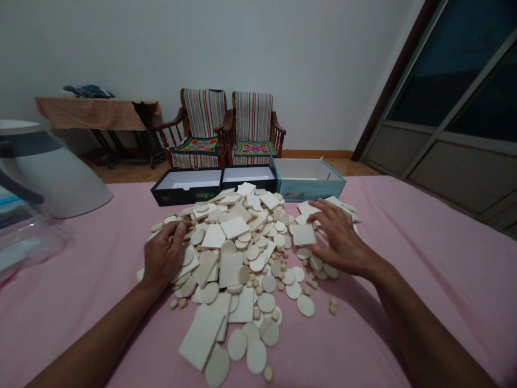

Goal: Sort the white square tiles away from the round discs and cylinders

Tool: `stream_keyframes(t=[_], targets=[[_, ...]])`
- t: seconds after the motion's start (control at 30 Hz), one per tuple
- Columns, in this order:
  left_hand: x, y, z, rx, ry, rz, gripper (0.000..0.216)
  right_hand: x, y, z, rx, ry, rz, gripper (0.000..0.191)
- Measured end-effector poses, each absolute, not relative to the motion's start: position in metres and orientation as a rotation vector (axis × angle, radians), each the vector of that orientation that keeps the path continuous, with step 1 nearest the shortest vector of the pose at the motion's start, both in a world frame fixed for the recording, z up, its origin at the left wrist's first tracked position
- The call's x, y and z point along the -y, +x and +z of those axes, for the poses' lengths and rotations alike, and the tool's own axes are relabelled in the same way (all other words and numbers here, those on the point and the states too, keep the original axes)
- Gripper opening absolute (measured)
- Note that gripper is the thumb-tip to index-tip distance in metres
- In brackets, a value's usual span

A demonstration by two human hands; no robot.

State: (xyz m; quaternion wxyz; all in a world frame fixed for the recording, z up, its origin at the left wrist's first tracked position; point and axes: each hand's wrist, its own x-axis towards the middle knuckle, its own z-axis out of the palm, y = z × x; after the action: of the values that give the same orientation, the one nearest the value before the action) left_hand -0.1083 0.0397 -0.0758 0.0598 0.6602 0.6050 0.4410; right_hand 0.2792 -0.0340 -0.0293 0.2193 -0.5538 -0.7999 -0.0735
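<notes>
Head view shows right grip (341, 237) spread beside a tile (303, 235) (squarish, front edge running sideways), left grip (163, 252) unclear.

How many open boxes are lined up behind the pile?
3: a black box at left, another black box in the middle, and a light blue box at right. Another could be hidden behind them.

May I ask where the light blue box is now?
In the head view, the light blue box stands on the pink cloth, right of centre, beyond the right hand and beside a black box.
</notes>
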Motion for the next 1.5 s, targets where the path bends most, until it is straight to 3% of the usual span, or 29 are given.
stream_keyframes(t=[0.13, 0.3, 0.4, 0.53, 0.77, 0.97, 1.07, 1.13, 1.27, 1.4, 1.5], targets=[[-0.040, -0.108, -0.076, -1.821, 1.984, 1.341, 0.037, 0.018, 0.296, -0.039, 1.813, -1.690, -0.332, 0.044], [-0.040, -0.108, -0.077, -1.818, 1.997, 1.355, 0.038, 0.018, 0.282, -0.038, 1.779, -1.635, 0.052, 0.027], [-0.041, -0.109, -0.077, -1.838, 1.994, 1.350, 0.038, 0.021, 0.270, -0.046, 1.879, -1.784, 0.275, 0.030], [-0.041, -0.109, -0.077, -1.824, 2.014, 1.347, 0.037, 0.027, 0.259, -0.067, 2.057, -1.951, 0.220, 0.024], [-0.040, -0.107, -0.076, -1.811, 2.026, 1.359, 0.037, 0.034, 0.233, -0.071, 2.110, -1.644, 0.493, 0.040], [-0.039, -0.107, -0.074, -1.808, 2.017, 1.368, 0.037, -0.022, 0.242, -0.053, 2.163, -1.968, 0.032, 0.052], [-0.038, -0.107, -0.074, -1.789, 2.017, 1.368, 0.037, -0.047, 0.244, -0.051, 2.329, -2.067, 0.006, 0.060], [-0.038, -0.106, -0.074, -1.776, 2.015, 1.379, 0.037, -0.055, 0.242, -0.051, 2.420, -2.066, 0.036, 0.057], [-0.038, -0.105, -0.073, -1.780, 2.006, 1.385, 0.037, -0.050, 0.238, -0.049, 2.457, -2.069, -0.080, 0.033], [-0.038, -0.104, -0.073, -1.796, 2.010, 1.362, 0.038, -0.033, 0.240, -0.047, 2.429, -1.994, -0.198, 0.034], [-0.038, -0.105, -0.073, -1.803, 2.016, 1.350, 0.038, -0.021, 0.242, -0.044, 2.407, -1.901, -0.068, 0.035]])
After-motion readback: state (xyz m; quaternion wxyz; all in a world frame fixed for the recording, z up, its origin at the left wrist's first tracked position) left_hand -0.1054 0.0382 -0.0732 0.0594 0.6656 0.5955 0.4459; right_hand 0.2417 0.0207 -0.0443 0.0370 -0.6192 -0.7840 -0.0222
